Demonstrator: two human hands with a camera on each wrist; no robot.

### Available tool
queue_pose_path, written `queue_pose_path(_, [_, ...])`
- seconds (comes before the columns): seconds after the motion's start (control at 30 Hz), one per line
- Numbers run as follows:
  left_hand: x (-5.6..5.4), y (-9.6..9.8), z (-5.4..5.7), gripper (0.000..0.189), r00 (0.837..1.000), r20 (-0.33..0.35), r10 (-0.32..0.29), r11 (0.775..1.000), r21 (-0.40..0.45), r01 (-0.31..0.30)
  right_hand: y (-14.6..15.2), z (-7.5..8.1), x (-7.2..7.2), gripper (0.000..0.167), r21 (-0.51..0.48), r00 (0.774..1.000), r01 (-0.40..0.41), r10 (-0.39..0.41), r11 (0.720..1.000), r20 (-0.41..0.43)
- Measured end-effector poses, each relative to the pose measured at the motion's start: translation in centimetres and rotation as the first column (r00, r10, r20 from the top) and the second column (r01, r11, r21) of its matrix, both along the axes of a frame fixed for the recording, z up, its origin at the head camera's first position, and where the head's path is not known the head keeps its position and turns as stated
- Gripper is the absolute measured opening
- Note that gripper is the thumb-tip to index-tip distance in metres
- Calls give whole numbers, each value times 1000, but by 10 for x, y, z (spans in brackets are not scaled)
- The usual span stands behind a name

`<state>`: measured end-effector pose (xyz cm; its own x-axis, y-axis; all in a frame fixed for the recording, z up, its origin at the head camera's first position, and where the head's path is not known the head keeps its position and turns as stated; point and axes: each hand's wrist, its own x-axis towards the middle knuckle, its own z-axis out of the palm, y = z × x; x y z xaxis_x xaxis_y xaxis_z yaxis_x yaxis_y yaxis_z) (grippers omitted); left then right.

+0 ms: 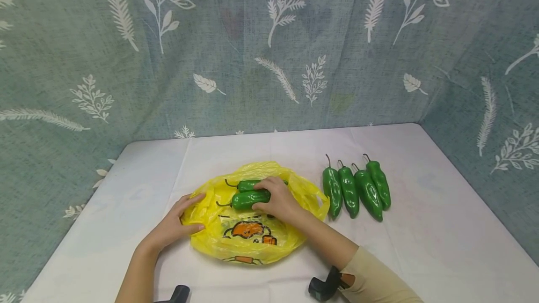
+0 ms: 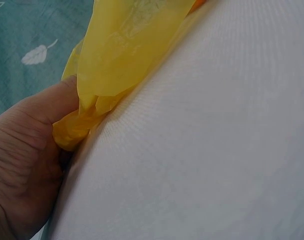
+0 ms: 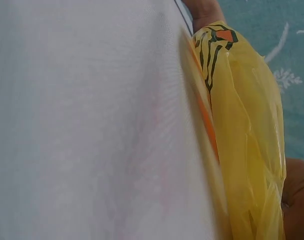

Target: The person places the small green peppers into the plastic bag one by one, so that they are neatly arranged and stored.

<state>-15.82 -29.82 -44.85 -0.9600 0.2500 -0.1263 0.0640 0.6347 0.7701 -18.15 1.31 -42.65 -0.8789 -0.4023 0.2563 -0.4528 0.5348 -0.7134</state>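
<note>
A yellow plastic bag (image 1: 290,242) with an orange-and-black print lies crumpled on the white-covered table. Two glossy green peppers with curved stems lie side by side on it: a nearer pepper (image 1: 242,201) and a farther pepper (image 1: 247,185). My right hand (image 1: 278,200) grips the nearer one from its right end, thumb on the near side, fingers reaching over toward the farther one, which it partly covers. At the bag's left edge, my left hand (image 1: 174,223) rests with fingers and thumb spread apart. The left wrist view shows the left thumb (image 2: 52,102) against the gathered yellow plastic.
Several more green peppers (image 1: 348,191) lie in a row right of the bag, stems pointing away. A leaf-patterned green cloth (image 1: 236,78) hangs behind the white table (image 1: 429,228) and along both sides. Black wrist devices (image 1: 324,289) sit at both forearms.
</note>
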Motion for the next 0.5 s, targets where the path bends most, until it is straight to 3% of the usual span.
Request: queue_pose_path(0.5, [0,0,-2,82,1000,-5,3,1000,7,-3,9,8,4,55,-155,998,-34,26,987,-54])
